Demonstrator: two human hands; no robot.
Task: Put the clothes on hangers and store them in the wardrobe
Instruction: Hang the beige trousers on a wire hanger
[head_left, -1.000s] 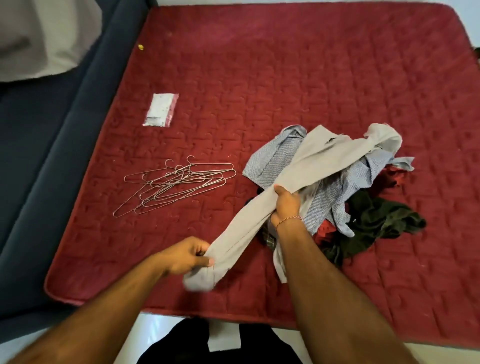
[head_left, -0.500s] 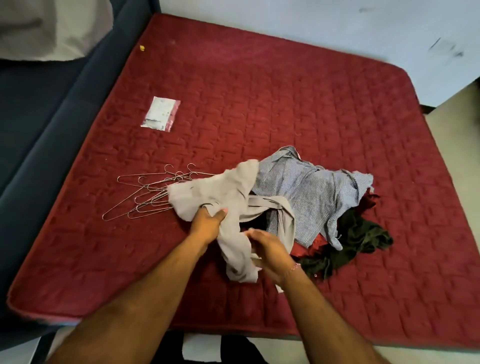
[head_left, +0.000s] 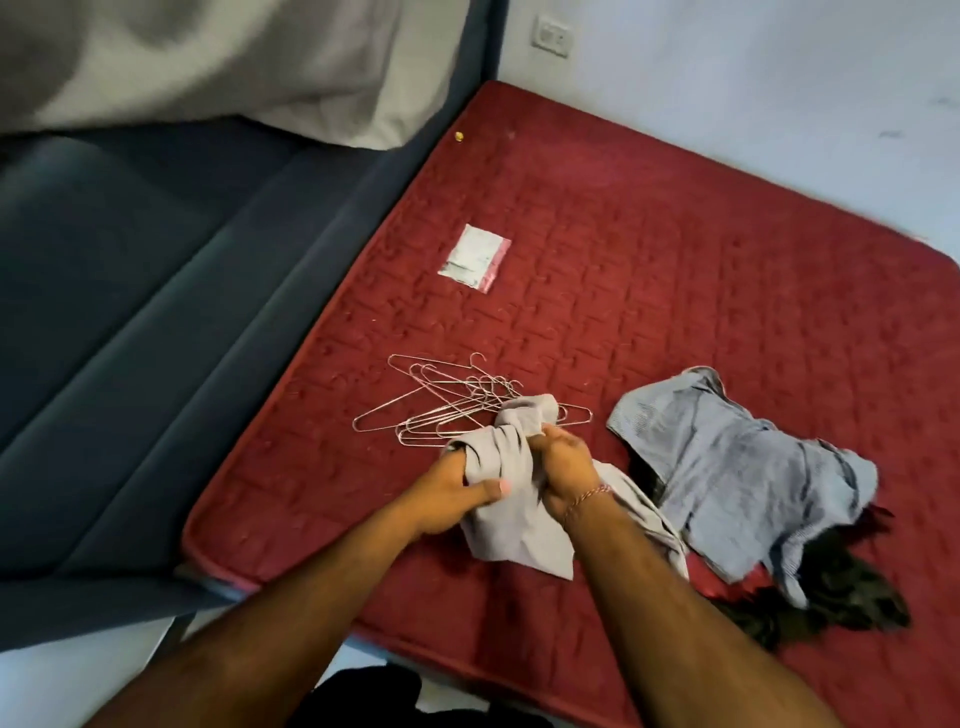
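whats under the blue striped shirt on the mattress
A dark green garment sticks out from under the blue striped shirt at its near right side, and a bit of red cloth shows at its near edge. Anything else beneath is covered.

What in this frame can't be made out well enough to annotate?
- Grey garment: type unclear in the head view; bunched in the left hand and right hand.
- Wire hangers: count unclear; tangled, partly under the garment.
- Dark clothes: mostly under the blue-grey shirt.
- Small packet: print too small.
- Wardrobe: not in view.
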